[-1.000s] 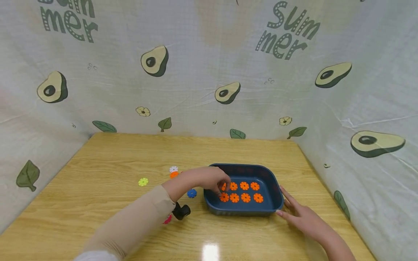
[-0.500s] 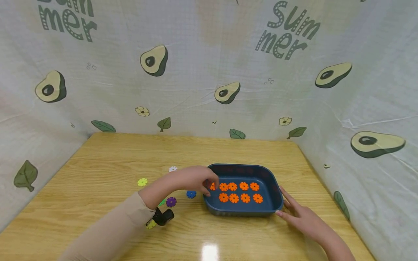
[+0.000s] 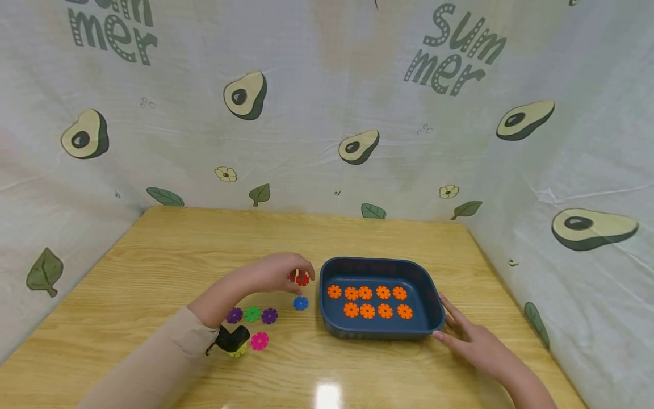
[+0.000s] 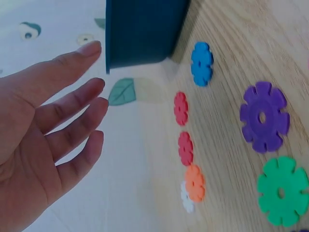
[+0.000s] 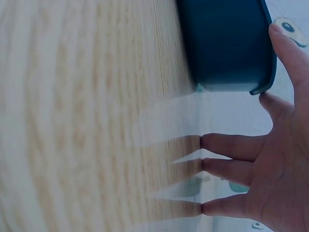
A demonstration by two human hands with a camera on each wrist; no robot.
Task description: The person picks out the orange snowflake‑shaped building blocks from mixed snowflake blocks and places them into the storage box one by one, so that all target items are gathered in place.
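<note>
My left hand (image 3: pixel 278 274) hovers over the table just left of the dark blue tray (image 3: pixel 383 332). Its fingers are spread and hold nothing in the left wrist view. Near the fingertips lie a red flower-shaped disc (image 3: pixel 302 279) and a blue disc (image 3: pixel 300 303). Inside the tray, several orange flower-shaped discs (image 3: pixel 367 311) lie flat in two rows. At the tray's right end rests my right hand (image 3: pixel 472 341), thumb and forefinger touching the rim. The other fingertips of that hand stand on the table in the right wrist view.
Purple (image 3: pixel 269 316), green (image 3: pixel 252 313), pink (image 3: pixel 259 341) and yellow (image 3: pixel 239 350) discs lie by the left forearm. An orange disc (image 4: pixel 195 183) overlaps a white one (image 4: pixel 186 198). A printed cloth (image 3: pixel 286 113) hangs behind the wooden table (image 3: pixel 388 375).
My left hand has let go of an orange disc at the left of the tray's back row. It has moved left, out of the tray. My right hand has stayed put.
</note>
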